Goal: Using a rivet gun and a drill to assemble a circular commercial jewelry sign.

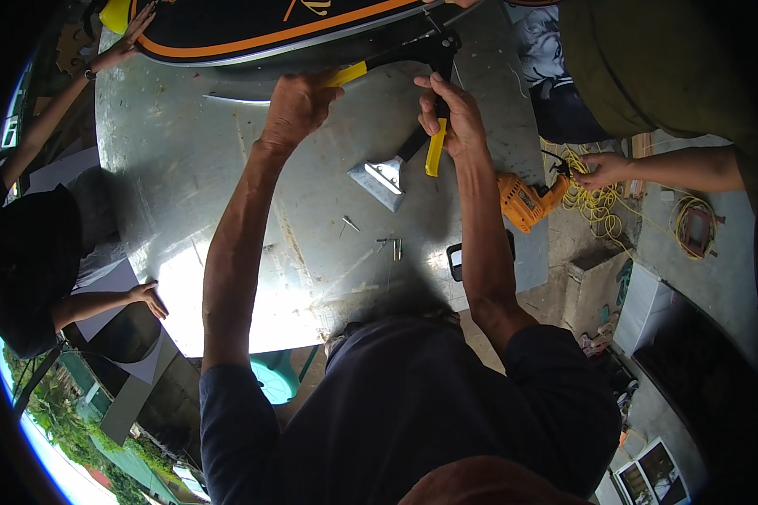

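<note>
1. The riveter's (442, 55) left lever (348, 74) is gripped by the left hand (299, 105); its right lever (435, 154) is loosely encircled by the right hand (461, 118).
2. At upper centre, its head (447, 40) is held nearer the right hand, left lever slanted up-right.
3. Upper left, a black panel (227, 32) is seen.

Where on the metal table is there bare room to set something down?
Widest: the left side of the metal table, bordered by the dark board, the left forearm and a co-worker's lower hand. A smaller patch lies between that forearm and the scraper-like tool. Crowded: around the right hand, yellow-handled tool, metal pins and orange drill.
</note>
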